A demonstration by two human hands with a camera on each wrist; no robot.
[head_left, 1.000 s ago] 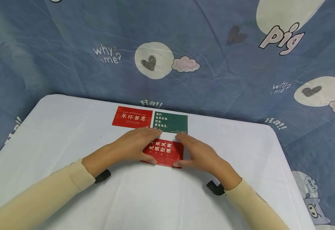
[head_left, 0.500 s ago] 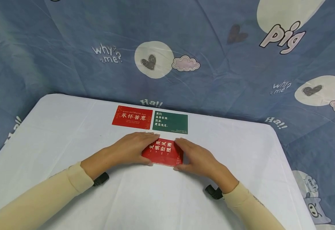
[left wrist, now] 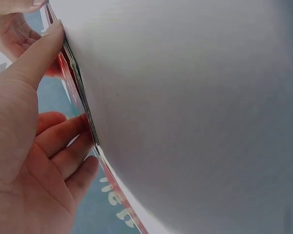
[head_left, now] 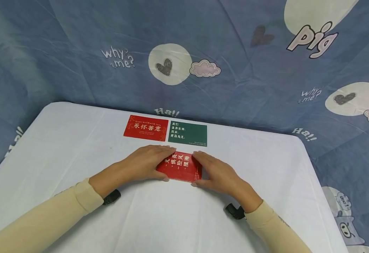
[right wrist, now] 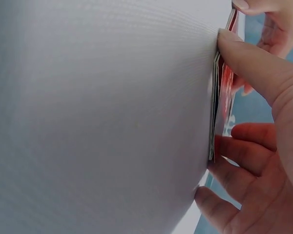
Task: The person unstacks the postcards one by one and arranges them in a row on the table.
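A small stack of cards with a red one on top [head_left: 181,172] lies on the white cloth, its white lettering turned sideways. My left hand [head_left: 140,163] grips the stack's left end, thumb at the near edge and fingers at the far edge. At the right end, my right hand [head_left: 220,172] holds it the same way. Layered edges of the card stack [left wrist: 78,87] show between thumb and fingers in the left wrist view. In the right wrist view the layers of the card stack [right wrist: 216,92] stand slightly apart.
Beyond the hands, a red card [head_left: 145,135] and a green card [head_left: 194,134] lie flat side by side near the back edge of the white-covered table [head_left: 86,140]. A blue printed cloth [head_left: 235,98] hangs behind.
Both hands' fingers have drawn back from beside the rear cards to the stack's far edge, closing around its ends. Over the last half second the hands barely move.
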